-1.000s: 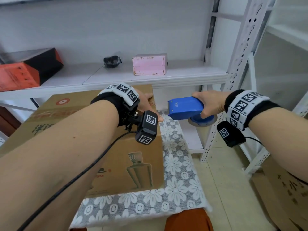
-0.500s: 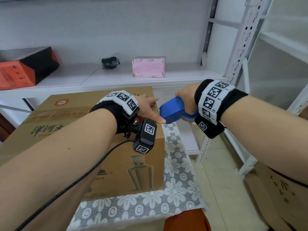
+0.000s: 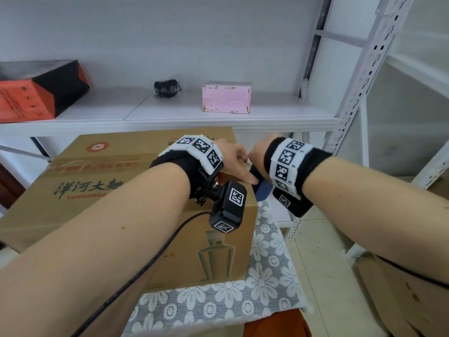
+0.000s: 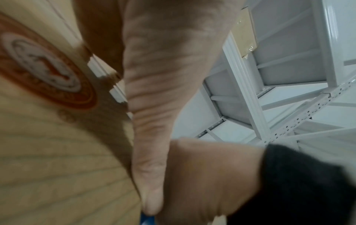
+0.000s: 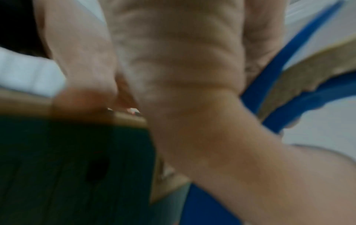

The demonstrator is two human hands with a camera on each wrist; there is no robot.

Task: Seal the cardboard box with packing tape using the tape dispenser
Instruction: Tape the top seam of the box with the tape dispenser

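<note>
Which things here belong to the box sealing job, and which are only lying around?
For the job: cardboard box, blue tape dispenser, left hand, right hand.

Lying about: pink box, black object, red and black box, on the shelf.

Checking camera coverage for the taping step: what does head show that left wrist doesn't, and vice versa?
Head only: the pink rectangular box, the crumpled black object and the orange-and-black carton on the white metal shelf, plus the floral lace cloth under the brown cardboard box.

Left wrist only: the underside of the left hand lying flat on the box, and a taped carton high on the racking.

Both: the box's red round logo, the right hand, a sliver of the blue plastic tape dispenser.
</note>
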